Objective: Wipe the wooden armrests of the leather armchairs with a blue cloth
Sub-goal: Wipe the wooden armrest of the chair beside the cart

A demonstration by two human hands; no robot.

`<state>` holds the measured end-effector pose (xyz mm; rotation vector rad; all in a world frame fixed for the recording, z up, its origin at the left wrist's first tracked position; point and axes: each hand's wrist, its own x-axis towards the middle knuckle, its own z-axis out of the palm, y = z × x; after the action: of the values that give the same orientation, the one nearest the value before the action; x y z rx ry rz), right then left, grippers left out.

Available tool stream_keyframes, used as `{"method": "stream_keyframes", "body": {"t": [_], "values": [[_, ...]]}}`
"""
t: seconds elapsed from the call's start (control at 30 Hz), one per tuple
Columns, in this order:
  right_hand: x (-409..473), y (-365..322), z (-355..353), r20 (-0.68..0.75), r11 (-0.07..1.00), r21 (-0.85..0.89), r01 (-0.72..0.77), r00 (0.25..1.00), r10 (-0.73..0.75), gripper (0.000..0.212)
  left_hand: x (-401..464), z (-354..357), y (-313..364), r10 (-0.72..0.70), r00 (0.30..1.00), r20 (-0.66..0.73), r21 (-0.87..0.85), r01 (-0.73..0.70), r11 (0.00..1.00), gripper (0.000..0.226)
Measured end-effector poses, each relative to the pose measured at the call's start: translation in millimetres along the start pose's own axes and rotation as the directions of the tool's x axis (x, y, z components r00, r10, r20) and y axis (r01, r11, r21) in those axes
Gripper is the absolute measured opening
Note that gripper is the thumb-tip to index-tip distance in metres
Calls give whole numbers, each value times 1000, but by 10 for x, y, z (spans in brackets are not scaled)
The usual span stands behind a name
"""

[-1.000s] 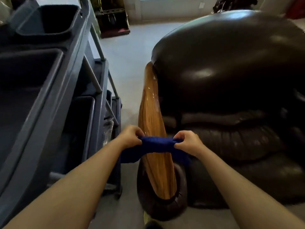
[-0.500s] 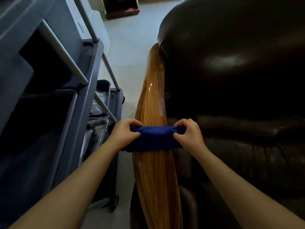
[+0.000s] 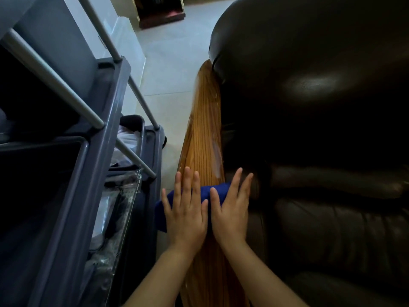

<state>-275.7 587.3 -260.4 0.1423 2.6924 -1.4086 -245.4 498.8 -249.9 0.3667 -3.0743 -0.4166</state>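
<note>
A glossy wooden armrest (image 3: 203, 134) runs along the left side of a dark brown leather armchair (image 3: 321, 107). A folded blue cloth (image 3: 209, 191) lies across the armrest about midway along it, and its left end hangs over the edge. My left hand (image 3: 186, 213) and my right hand (image 3: 231, 213) lie flat on the cloth side by side, fingers straight and spread, pressing it onto the wood. Neither hand grips the cloth. The hands hide most of it.
A grey plastic cleaning cart (image 3: 106, 129) with metal posts and dark bins stands close on the left, leaving a narrow gap beside the armrest. Pale tiled floor (image 3: 168, 63) stretches ahead. A dark red cabinet base (image 3: 161, 17) stands at the far end.
Both hands have let go of the cloth's ends and now lie flat on top of it, close together. The view has moved nearer to the armrest.
</note>
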Motion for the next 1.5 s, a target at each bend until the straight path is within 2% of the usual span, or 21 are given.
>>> {"method": "stream_keyframes", "body": {"t": [0.13,0.2,0.37,0.53,0.67,0.77,0.87,0.97,1.5], "values": [[237,42,60,58,976,-58,211,976,-208,74,173,64,-48,1,1000,-30,-47,-3,999,59],[408,10,80,88,966,-40,256,964,-252,76,317,56,-78,9,1000,-21,-107,-11,994,59],[810,-146,156,121,964,166,206,966,-227,83,747,20,-137,51,998,-24,-226,-55,973,59],[1321,-241,286,68,966,172,196,975,-210,85,1310,38,-193,108,994,-28,-313,-111,943,57],[1681,-370,264,102,969,154,194,972,-211,78,1761,-29,-149,124,991,47,-273,-107,956,59],[1596,-298,84,209,949,-24,313,930,-301,74,1625,-150,-155,142,989,29,-160,-136,978,63],[1339,-152,4,282,907,13,422,868,-408,69,1302,-168,-173,214,971,106,-203,-189,961,59],[1302,-162,55,335,929,48,366,871,-360,65,1301,-128,-165,194,963,186,-237,-148,960,60],[2007,-429,221,261,949,73,307,913,-315,58,2161,-72,-129,210,971,111,-460,-137,877,59]]}}
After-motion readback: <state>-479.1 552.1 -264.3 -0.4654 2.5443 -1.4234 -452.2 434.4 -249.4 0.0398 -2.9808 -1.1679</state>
